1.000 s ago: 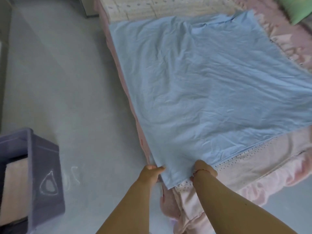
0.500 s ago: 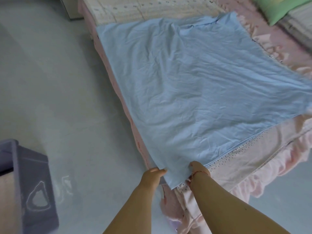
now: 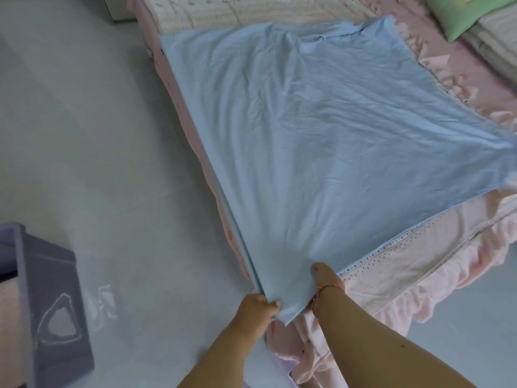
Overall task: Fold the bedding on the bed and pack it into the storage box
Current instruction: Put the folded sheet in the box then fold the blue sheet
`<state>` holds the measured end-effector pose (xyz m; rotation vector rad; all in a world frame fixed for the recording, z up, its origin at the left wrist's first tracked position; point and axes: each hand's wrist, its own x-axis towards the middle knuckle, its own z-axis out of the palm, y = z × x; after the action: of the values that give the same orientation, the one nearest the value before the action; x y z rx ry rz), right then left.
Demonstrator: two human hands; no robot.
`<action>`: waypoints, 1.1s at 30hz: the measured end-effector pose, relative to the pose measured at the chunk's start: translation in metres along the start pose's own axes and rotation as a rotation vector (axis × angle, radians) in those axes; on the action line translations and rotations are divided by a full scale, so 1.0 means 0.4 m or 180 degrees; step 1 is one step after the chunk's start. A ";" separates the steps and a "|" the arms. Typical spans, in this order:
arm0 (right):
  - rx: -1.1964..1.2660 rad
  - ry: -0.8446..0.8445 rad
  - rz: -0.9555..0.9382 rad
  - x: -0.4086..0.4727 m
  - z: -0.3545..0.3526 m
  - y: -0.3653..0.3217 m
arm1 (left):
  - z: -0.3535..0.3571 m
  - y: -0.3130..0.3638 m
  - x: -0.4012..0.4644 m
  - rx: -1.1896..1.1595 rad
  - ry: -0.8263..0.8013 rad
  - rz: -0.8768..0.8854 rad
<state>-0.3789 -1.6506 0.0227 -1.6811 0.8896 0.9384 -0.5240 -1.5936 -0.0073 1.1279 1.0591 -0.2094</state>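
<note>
Both hands (image 3: 291, 292) on one blue sheet (image 3: 321, 130).

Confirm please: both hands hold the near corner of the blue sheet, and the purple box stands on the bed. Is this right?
Not quite. In the head view the purple box stands on the floor, left of the bed. Both hands, left and right, do hold the blue sheet at its near corner.

Right hand (image 3: 326, 278) fingers mostly hidden under sheet (image 3: 321, 130) corner. Sheet's far right corner cut by frame edge. Box (image 3: 53, 312), far left of the fingers, cut off at left and bottom edges; contents unclear. Green pillow (image 3: 458, 15) cropped at top right.
</note>
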 end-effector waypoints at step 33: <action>0.0185 0.0158 -0.1612 -0.160 0.095 -0.493 | -0.191 0.541 -0.085 -0.1396 0.0056 0.0628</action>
<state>-0.2393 -1.5558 0.1487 -1.7674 0.4768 0.5226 -0.4525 -1.4430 0.1537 0.8281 0.9434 0.1838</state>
